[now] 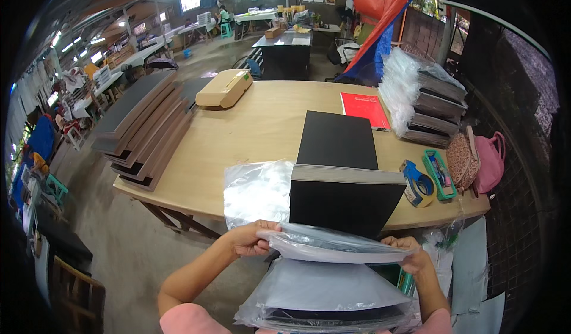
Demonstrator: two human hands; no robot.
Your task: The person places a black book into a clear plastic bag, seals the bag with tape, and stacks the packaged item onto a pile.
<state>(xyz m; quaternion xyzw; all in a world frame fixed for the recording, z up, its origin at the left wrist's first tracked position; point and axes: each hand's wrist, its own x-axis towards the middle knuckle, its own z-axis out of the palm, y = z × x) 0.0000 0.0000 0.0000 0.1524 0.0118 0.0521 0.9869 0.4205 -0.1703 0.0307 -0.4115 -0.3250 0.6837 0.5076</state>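
My left hand [253, 239] is closed on the left corner of a clear plastic bag [333, 251]. My right hand [407, 252] pinches its right end, so the bag is stretched between both hands, its upper edge sagging a little. Whether anything lies inside it I cannot tell. Beneath it, near my body, are more plastic-wrapped flat pieces [327, 283], pale on top with a dark one below. Just beyond the bag a thick black panel [342, 203] with a pale edge stands upright at the table's near side. Behind it lies a flat black panel [337, 140].
Clear plastic sheets [256, 194] lie left of the upright panel on the wooden table [267, 114]. Dark panels [143, 126] are stacked at left; wrapped panels [431, 102] at far right. A tape dispenser [417, 185], green tray [440, 174], red booklet [364, 110] and tan case [225, 88] sit around.
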